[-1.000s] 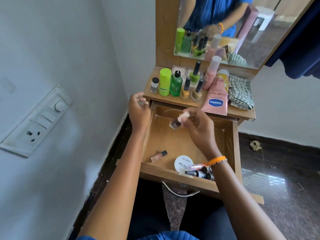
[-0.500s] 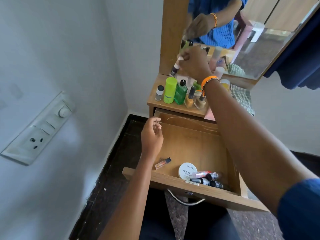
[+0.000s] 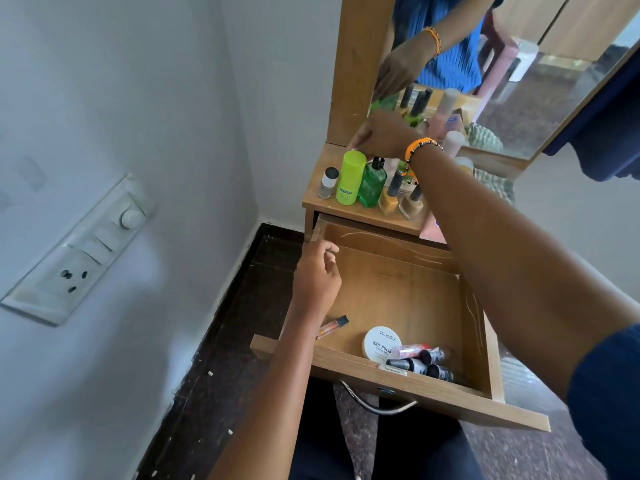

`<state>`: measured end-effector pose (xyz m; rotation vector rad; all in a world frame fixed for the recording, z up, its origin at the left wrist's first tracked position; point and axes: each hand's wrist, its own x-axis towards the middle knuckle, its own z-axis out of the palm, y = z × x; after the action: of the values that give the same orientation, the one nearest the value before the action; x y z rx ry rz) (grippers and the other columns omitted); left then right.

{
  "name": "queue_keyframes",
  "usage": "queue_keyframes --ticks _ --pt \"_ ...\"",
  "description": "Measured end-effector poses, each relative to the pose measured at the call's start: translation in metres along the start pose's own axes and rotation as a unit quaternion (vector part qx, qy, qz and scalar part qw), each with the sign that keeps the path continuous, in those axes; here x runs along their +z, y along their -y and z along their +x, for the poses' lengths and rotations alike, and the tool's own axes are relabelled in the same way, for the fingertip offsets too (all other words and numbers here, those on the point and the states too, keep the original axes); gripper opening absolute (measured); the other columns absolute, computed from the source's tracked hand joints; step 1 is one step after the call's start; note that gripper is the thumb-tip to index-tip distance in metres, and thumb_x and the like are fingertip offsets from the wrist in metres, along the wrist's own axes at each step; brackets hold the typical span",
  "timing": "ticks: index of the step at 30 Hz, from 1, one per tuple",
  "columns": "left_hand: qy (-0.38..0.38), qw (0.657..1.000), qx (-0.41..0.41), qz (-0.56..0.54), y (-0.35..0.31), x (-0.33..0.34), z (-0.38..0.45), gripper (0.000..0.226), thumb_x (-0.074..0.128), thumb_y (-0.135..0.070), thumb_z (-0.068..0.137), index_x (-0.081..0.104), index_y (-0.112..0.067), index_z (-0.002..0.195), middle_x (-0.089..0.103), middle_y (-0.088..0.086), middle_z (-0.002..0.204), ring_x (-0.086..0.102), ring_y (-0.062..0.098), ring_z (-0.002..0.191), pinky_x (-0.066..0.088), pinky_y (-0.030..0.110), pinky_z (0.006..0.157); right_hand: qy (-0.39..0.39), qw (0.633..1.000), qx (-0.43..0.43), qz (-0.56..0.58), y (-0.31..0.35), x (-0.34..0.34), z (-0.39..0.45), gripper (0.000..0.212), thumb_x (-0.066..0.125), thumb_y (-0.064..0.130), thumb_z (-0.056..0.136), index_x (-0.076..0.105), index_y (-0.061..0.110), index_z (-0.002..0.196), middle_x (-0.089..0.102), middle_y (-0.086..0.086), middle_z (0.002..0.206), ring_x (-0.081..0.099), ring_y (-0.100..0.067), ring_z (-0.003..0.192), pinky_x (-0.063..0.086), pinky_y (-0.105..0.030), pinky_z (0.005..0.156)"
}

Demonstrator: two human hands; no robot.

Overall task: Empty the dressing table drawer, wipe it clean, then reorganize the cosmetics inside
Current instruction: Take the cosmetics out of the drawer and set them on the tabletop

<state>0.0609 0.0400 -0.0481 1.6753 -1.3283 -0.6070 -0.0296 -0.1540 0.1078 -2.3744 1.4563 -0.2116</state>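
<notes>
The right hand point(image 3: 377, 136) reaches over the bottles point(image 3: 367, 183) on the surface point(image 3: 346, 213); its grip cannot be told. The left hand point(image 3: 317, 275) hovers, loosely curled and empty, over the open drawer point(image 3: 398, 296), where a tin point(image 3: 381, 342) and tubes point(image 3: 420, 362) lie.

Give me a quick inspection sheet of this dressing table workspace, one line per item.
Surface: wooden shelf under the mirror.
Job's things: open drawer holds a white round tin, a thin tube and small dark-capped bottles.
Clutter: green cylinder, green bottle, nail polishes on the shelf.
Grippers: right hand reaches over the shelf, what it holds is hidden; left hand loosely curled, empty, over the drawer.
Cables: nothing seen.
Surroundings: wall switch panel, dark floor.
</notes>
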Motion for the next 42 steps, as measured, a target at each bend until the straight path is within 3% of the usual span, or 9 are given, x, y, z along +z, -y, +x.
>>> queue_keyframes --ticks 6,10,15,19,22,25,31,39,42 --pt "0.019 0.999 0.036 0.031 0.003 0.001 -0.001 0.020 0.053 0.004 0.086 0.061 -0.012 0.096 0.061 0.001 0.107 0.058 0.006 0.092 0.042 0.002 0.069 0.006 0.999 0.015 0.047 -0.002 -0.008 -0.011 0.021 0.061 0.011 0.085 0.071 0.004 0.103 0.071 -0.015 0.100 0.063 -0.010 0.070 0.053 -0.034 0.090" --pt "0.049 0.995 0.071 0.044 0.002 0.000 -0.005 0.018 0.053 0.001 0.087 0.062 -0.014 0.090 0.057 -0.006 0.102 0.058 0.005 0.087 0.048 0.009 0.069 -0.059 0.998 -0.001 -0.008 0.004 -0.017 -0.029 0.025 0.049 0.005 0.089 0.070 -0.004 0.100 0.070 -0.013 0.109 0.065 -0.021 0.099 0.048 -0.023 0.081" --pt "0.252 0.966 0.011 0.061 -0.005 -0.002 -0.013 0.011 0.063 -0.020 0.088 0.061 -0.024 0.097 0.057 -0.014 0.092 0.052 -0.002 0.072 0.041 0.014 0.063 -0.170 0.984 -0.024 -0.036 0.030 -0.025 -0.088 0.026 0.038 0.004 0.082 0.058 0.014 0.067 0.060 -0.005 0.073 0.057 -0.021 0.075 0.036 -0.025 0.054" --pt "0.358 0.926 -0.041 0.115 0.000 0.002 -0.017 0.029 0.076 -0.017 0.076 0.064 -0.019 0.102 0.059 -0.007 0.095 0.049 0.000 0.072 0.035 0.016 0.059 0.031 0.998 -0.047 0.031 0.030 0.004 -0.150 0.028 0.041 0.001 0.085 0.068 0.006 0.078 0.062 -0.004 0.070 0.060 -0.019 0.070 0.045 -0.026 0.064" --pt "0.366 0.916 -0.055 0.157 0.001 0.001 -0.016 0.028 0.079 -0.014 0.073 0.065 -0.016 0.097 0.060 -0.006 0.088 0.058 0.008 0.078 0.040 0.018 0.063 0.256 0.965 -0.009 -0.053 0.009 0.060 -0.175 0.022 0.045 0.008 0.090 0.065 0.002 0.098 0.067 -0.015 0.097 0.063 -0.028 0.091 0.045 -0.029 0.076" --pt "0.388 0.887 -0.072 0.240 -0.004 0.003 -0.015 0.025 0.078 -0.015 0.074 0.068 -0.015 0.097 0.067 0.000 0.098 0.063 0.017 0.094 0.046 0.027 0.081 0.331 0.932 0.043 -0.139 -0.011 0.118 -0.197 0.040 0.060 0.028 0.087 0.051 0.009 0.121 0.053 -0.012 0.127 0.051 -0.030 0.116 0.044 -0.036 0.091" --pt "0.362 0.869 -0.063 0.331 -0.005 0.008 -0.022 0.024 0.076 -0.013 0.075 0.065 -0.017 0.096 0.063 0.001 0.101 0.061 0.019 0.091 0.049 0.032 0.076 0.276 0.950 0.045 -0.140 -0.024 0.161 -0.216 0.062 0.074 0.023 0.076 0.039 0.007 0.125 0.044 -0.014 0.127 0.049 -0.038 0.114 0.049 -0.046 0.086" --pt "0.265 0.941 0.011 0.209 -0.011 0.006 -0.024 0.019 0.062 -0.011 0.088 0.064 -0.018 0.105 0.060 -0.004 0.107 0.054 0.012 0.093 0.040 0.023 0.075 0.219 0.966 0.034 -0.137 -0.026 0.161 -0.217 0.053 0.073 0.024 0.076 0.053 0.003 0.120 0.048 -0.017 0.123 0.047 -0.033 0.114 0.046 -0.041 0.092" --pt "0.229 0.962 0.044 0.139 -0.014 0.004 -0.021 0.017 0.054 -0.013 0.093 0.055 -0.019 0.109 0.056 -0.005 0.112 0.056 0.012 0.096 0.041 0.022 0.075 0.207 0.976 0.033 -0.054 -0.025 0.150 -0.214 0.045 0.075 0.024 0.074 0.058 0.009 0.113 0.058 -0.012 0.116 0.053 -0.028 0.107 0.042 -0.032 0.076"
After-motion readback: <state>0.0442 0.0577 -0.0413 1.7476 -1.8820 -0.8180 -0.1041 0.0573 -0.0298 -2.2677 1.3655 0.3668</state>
